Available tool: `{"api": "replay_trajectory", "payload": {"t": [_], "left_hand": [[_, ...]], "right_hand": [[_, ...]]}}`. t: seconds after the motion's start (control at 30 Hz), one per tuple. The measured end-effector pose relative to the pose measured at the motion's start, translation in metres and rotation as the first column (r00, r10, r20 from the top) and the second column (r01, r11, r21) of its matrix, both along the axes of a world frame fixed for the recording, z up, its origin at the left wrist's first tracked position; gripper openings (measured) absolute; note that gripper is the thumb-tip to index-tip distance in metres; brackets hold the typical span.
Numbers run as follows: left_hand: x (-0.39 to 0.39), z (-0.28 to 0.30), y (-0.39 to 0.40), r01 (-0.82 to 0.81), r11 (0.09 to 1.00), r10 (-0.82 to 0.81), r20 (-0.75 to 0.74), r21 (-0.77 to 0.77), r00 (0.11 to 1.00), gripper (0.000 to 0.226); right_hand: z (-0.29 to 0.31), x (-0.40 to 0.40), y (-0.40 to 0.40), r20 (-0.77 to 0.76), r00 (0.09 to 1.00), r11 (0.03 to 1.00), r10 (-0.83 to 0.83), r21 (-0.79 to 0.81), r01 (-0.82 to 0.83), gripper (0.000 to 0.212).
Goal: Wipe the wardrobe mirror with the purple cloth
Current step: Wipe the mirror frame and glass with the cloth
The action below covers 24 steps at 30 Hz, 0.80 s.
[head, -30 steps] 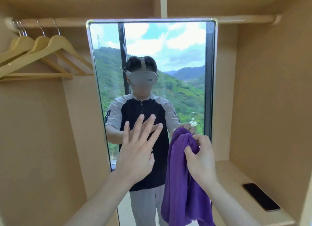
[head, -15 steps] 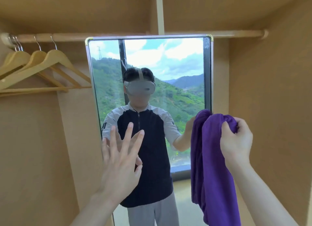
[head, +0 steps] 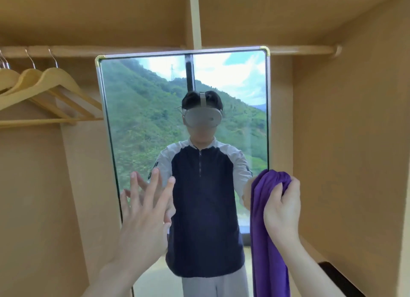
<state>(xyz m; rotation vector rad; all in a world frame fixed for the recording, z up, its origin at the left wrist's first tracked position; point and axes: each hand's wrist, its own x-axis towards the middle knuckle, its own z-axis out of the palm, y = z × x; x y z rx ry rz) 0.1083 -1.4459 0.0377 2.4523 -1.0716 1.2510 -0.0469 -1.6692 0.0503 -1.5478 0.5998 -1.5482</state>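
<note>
The wardrobe mirror [head: 142, 110], tall with a silver frame and gold corners, stands upright at the wardrobe's back and reflects green hills and a person. My left hand [head: 144, 217] is raised with fingers spread at the mirror's lower left edge; whether it touches the glass is unclear. My right hand [head: 281, 210] grips the bunched top of the purple cloth [head: 268, 241], which hangs straight down along the mirror's lower right edge. The cloth's top sits at the frame's right side.
Wooden hangers [head: 44, 90] hang on the rail [head: 299, 50] at upper left. Wardrobe walls close in on both sides. A low shelf at lower right carries a dark flat object [head: 339, 276], partly hidden by my right forearm.
The view has swung, so the mirror sits more to the right. My right hand lifted the cloth from low centre to the mirror's right edge. My left hand stayed spread at the left.
</note>
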Motion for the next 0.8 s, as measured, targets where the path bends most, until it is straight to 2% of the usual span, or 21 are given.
{"api": "replay_trajectory", "payload": {"t": [0.13,0.2,0.3,0.43,0.5,0.57,0.67,0.73,0.8], "left_hand": [[0.0,-0.001,-0.005,0.058,0.997,-0.064,-0.139,-0.045,0.988,0.112],[-0.007,-0.002,-0.009,0.128,0.984,-0.157,-0.268,-0.12,0.951,0.106],[-0.027,-0.009,-0.021,0.222,0.93,-0.341,-0.463,-0.291,0.818,0.103],[-0.056,-0.023,-0.036,0.327,0.851,-0.518,-0.551,-0.412,0.654,0.101],[-0.071,-0.027,-0.038,0.361,0.789,-0.613,-0.605,-0.497,0.507,0.099],[-0.086,-0.03,-0.038,0.365,0.736,-0.677,-0.631,-0.57,0.38,0.096],[-0.1,-0.033,-0.032,0.351,0.672,-0.738,-0.627,-0.652,0.249,0.091],[-0.103,-0.035,-0.025,0.351,0.622,-0.777,-0.605,-0.699,0.171,0.086],[-0.104,-0.04,-0.014,0.368,0.586,-0.801,-0.584,-0.722,0.13,0.083]], "right_hand": [[-0.014,-0.019,0.013,-0.016,0.999,0.999,0.04,-0.028,-0.041,0.024],[-0.021,-0.028,0.021,-0.022,0.999,0.998,0.04,-0.051,-0.041,0.029],[-0.032,-0.037,0.034,-0.009,0.999,0.997,0.044,-0.06,-0.044,0.025],[-0.043,-0.045,0.058,0.033,0.998,0.996,0.044,-0.084,-0.041,0.028],[-0.049,-0.048,0.069,0.051,0.996,0.993,0.066,-0.102,-0.061,0.015],[-0.052,-0.051,0.082,0.065,0.994,0.99,0.089,-0.115,-0.081,0.015],[-0.055,-0.054,0.104,0.074,0.991,0.983,0.116,-0.155,-0.103,0.019],[-0.057,-0.053,0.118,0.082,0.989,0.98,0.125,-0.169,-0.11,0.019],[-0.059,-0.05,0.13,0.101,0.985,0.978,0.14,-0.169,-0.121,0.02]]}}
